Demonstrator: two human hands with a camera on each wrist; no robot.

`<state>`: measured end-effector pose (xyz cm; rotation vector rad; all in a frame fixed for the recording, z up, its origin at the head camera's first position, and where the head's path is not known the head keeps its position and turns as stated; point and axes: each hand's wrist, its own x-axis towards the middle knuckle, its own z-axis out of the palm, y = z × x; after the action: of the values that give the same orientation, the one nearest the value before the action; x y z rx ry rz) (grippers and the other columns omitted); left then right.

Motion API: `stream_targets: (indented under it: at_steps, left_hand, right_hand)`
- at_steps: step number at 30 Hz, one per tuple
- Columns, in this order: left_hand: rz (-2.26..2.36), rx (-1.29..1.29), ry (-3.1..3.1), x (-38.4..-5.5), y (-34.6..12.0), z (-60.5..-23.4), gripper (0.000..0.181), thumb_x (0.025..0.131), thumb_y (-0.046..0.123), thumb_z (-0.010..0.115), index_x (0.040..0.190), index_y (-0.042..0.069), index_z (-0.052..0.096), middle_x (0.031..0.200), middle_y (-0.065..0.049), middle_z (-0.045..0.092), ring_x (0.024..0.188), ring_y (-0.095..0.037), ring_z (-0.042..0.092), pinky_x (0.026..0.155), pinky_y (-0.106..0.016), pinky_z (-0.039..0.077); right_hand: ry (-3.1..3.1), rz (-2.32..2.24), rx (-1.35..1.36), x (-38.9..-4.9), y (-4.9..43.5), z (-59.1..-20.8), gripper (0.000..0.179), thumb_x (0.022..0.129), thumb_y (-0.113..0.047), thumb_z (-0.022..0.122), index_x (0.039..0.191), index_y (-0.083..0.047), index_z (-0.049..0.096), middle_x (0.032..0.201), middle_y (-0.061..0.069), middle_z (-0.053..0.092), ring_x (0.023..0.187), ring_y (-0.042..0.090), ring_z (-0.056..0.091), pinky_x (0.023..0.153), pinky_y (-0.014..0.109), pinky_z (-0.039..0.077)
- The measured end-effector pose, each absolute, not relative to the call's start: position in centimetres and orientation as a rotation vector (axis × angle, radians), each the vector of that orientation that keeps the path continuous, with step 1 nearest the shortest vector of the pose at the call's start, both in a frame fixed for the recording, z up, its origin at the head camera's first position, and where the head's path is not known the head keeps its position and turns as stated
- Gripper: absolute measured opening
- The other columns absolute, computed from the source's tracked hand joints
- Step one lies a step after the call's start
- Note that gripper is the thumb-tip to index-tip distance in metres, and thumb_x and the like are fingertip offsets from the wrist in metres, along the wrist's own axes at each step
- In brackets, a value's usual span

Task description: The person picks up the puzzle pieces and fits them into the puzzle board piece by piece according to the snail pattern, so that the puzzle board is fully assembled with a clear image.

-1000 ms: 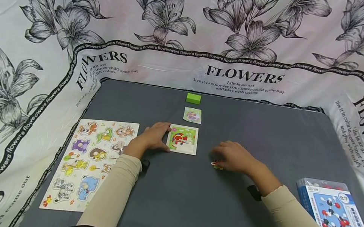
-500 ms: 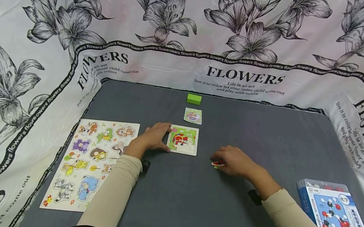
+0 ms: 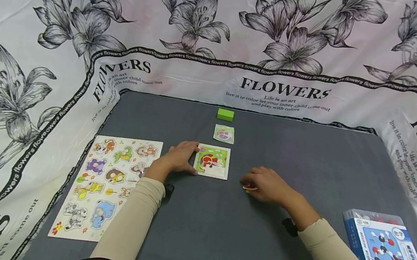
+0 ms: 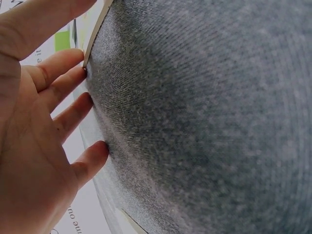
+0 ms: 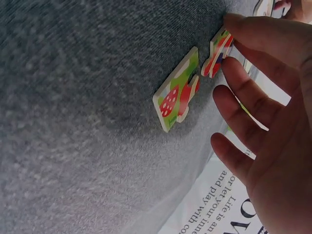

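Observation:
A small square jigsaw board (image 3: 227, 163) with a pale frame lies mid-table, partly filled with a green and red picture. My left hand (image 3: 179, 157) rests along its left side, thumb at the near corner and index finger at the far corner. The left wrist view shows those fingers extended and spread, fingertips at the board's edge. To the right of the board, my right hand (image 3: 269, 185) pinches a red and green puzzle piece (image 5: 218, 52) between thumb and fingers, low over the table. Another puzzle piece (image 5: 169, 103), with a spotted red shape, lies beside it on the cloth.
An animal puzzle board (image 3: 99, 188) lies at the left, partly under the left forearm. Behind the jigsaw sit a small picture card (image 3: 224, 134) and a green block (image 3: 225, 114). A boxed molecule model set (image 3: 392, 256) stands at the right edge.
My right hand has dropped slightly toward me and its fingers have closed around the puzzle piece. The left hand stays at the board. The head view has shifted slightly.

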<state>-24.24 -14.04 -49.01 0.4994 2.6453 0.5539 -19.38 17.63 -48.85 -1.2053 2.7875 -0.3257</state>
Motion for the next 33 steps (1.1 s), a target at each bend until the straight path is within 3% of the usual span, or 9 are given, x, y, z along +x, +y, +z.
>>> stream_targets:
  at_steps: [12, 20, 33]
  left_hand:
    - [0.527, 0.5, 2.657, -24.4, -13.9, -49.2, 0.076, 0.077, 0.037, 0.082, 0.139, 0.011, 0.046, 0.159, -0.005, 0.028, 0.147, -0.026, 0.021, 0.111, -0.06, 0.024]
    - [0.551, 0.501, 2.655, -24.3, -14.0, -49.2, 0.076, 0.077, 0.036, 0.082, 0.139, 0.011, 0.047, 0.158, -0.005, 0.028, 0.147, -0.026, 0.021, 0.111, -0.061, 0.022]
    - [0.562, 0.516, 2.666, -24.2, -14.1, -49.1, 0.075, 0.077, 0.036, 0.083, 0.138, 0.011, 0.048, 0.158, -0.004, 0.03, 0.146, -0.026, 0.023, 0.109, -0.06, 0.026]
  right_hand:
    - [2.793, -0.368, -1.196, -19.4, 17.6, -49.0, 0.03, 0.079, -0.01, 0.076, 0.108, -0.015, 0.071, 0.095, -0.001, 0.065, 0.084, 0.017, 0.057, 0.075, 0.041, 0.047]
    - [2.767, -0.462, -1.168, -20.3, 13.4, -48.3, 0.03, 0.086, -0.015, 0.07, 0.116, -0.012, 0.067, 0.098, 0.0, 0.063, 0.084, 0.014, 0.053, 0.078, 0.039, 0.045]
    - [2.881, -0.391, -1.253, -22.2, 7.5, -49.4, 0.032, 0.083, -0.012, 0.07, 0.114, -0.008, 0.066, 0.101, 0.007, 0.066, 0.092, 0.025, 0.061, 0.086, 0.044, 0.048]
